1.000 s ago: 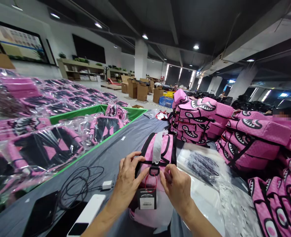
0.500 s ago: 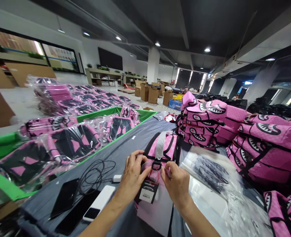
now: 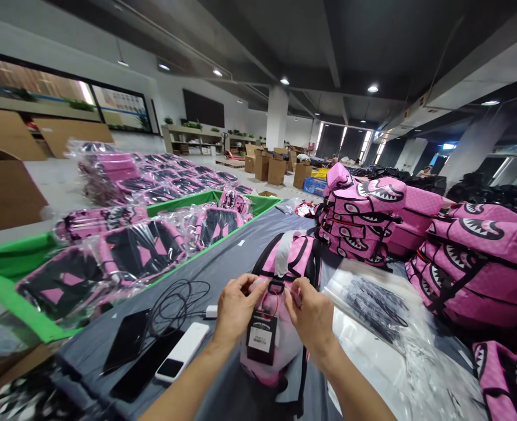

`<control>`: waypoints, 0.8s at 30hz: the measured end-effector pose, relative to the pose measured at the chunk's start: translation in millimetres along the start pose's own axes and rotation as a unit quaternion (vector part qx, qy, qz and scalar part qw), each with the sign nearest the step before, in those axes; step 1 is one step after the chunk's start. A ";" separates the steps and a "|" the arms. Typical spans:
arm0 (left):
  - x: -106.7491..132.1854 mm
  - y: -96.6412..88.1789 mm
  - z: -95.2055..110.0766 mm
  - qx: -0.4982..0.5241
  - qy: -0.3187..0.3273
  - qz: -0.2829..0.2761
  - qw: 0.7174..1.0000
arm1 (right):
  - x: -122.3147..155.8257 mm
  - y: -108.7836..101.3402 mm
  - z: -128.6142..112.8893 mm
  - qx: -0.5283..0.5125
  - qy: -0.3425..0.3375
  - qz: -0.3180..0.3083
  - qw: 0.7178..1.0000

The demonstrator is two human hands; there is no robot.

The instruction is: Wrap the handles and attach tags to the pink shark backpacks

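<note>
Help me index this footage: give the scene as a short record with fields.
Left hand: at pink bag, left of black buckle
Right hand: at same bag, right of buckle
On bag: grey strap; black hang tag
Left of bag: white device; dark flat device
Right of bag: clear plastic
Far right: stacked pink bags
Left: plastic-wrapped pink bags in green-walled container
</note>
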State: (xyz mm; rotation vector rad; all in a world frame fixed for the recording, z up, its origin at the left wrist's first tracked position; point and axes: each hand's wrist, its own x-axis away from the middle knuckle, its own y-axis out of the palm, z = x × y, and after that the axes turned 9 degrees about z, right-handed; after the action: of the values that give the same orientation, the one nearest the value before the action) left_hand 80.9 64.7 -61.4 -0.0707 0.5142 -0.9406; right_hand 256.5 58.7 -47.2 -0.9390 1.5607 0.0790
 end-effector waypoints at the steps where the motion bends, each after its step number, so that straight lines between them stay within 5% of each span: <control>1: -2.5 2.5 0.4 0.005 0.002 0.002 1.000 | -2.8 -3.8 2.4 -0.017 0.019 -0.019 0.999; 7: -10.7 -0.8 14.9 0.029 0.021 0.006 0.999 | -28.4 -24.0 12.7 -0.177 0.156 -0.174 0.956; 24: -8.5 -9.7 16.8 -0.042 0.038 -0.016 0.998 | -66.7 -23.8 7.2 -0.227 0.238 -0.298 0.896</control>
State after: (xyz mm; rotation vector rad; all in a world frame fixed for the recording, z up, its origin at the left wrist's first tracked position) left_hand 77.0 62.9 -40.6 -0.1198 0.6247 -0.9546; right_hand 270.9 80.7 18.9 -1.8896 1.6494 -0.2510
